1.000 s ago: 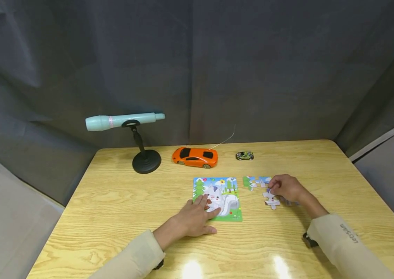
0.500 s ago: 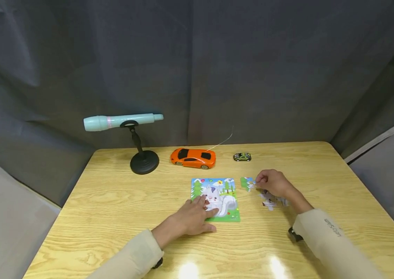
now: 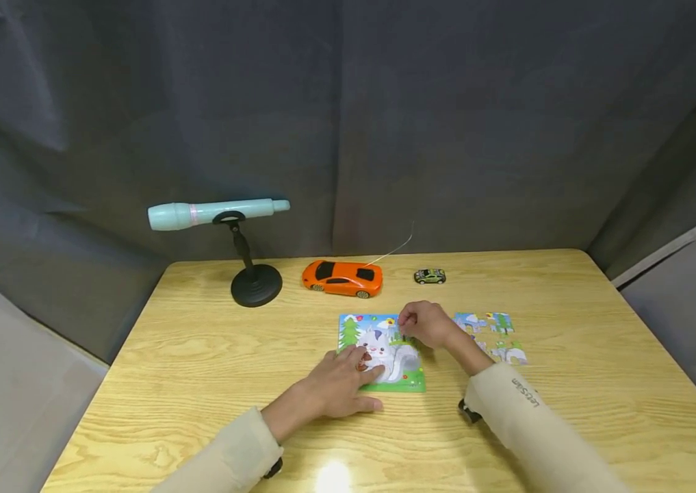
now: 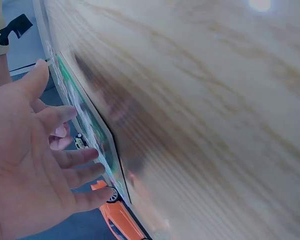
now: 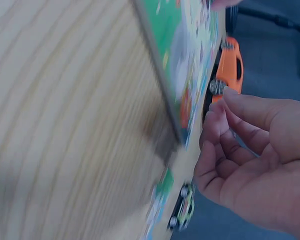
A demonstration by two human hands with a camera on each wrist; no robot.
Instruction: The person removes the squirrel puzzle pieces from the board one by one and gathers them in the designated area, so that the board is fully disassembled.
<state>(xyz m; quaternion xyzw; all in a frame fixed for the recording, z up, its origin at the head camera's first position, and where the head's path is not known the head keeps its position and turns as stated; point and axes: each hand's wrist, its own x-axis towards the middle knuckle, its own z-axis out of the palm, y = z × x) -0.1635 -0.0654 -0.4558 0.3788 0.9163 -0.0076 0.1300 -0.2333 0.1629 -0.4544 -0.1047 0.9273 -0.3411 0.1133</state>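
Observation:
A square squirrel puzzle picture (image 3: 412, 382) lies at the middle of the wooden table. My left hand (image 3: 348, 387) rests over its lower left part, fingers spread and fairly straight. At the picture's upper right part is my right hand (image 3: 428, 324), its fingers curled and the thumb near the index tip. In the right wrist view, nothing shows between the fingertips of that hand (image 5: 260, 145). Several loose jigsaw pieces (image 3: 504, 323) lie right of the picture, partly hidden by the right wrist. One green-and-white piece (image 5: 162, 192) appears close to the picture's corner.
An orange toy car (image 3: 343, 279) with a thin wire stands behind the picture, and a small green toy car (image 3: 430, 276) to its right. At the back left, a light blue microphone (image 3: 218, 213) sits on a black stand (image 3: 256, 285). Dark cloth hangs behind the table.
My right hand has moved left from the loose pieces to the picture's upper right part, uncovering several pieces on the right. The left hand has stayed on the picture.

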